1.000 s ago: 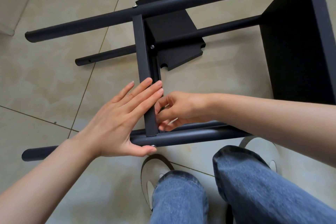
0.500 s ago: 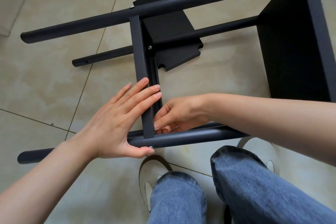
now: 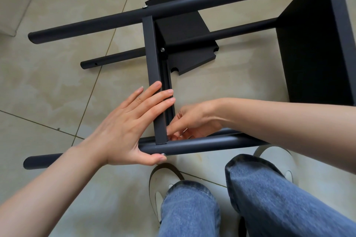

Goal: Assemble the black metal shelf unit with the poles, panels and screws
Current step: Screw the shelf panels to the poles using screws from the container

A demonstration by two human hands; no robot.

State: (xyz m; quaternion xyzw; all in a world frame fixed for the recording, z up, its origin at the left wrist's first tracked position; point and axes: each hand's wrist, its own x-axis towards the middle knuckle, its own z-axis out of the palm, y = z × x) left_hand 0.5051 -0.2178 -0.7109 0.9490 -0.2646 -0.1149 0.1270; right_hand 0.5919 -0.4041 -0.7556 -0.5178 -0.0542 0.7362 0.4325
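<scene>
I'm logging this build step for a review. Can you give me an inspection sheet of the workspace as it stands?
Surface: tiled floor.
Job's things: shelf frame lies on its side; middle panel spans two poles; loose panel on the floor beneath; screw head in near pole.
Clutter: nothing seen.
Grippers: left hand flat on the middle panel, thumb under the near pole; right hand reaches behind the panel's corner, fingertips hidden.
Cables: nothing seen.
Surroundings: jeans, shoes.

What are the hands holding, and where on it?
The left hand presses flat on the shelf panel's edge, thumb under the pole. What the right hand holds cannot be told.
</scene>
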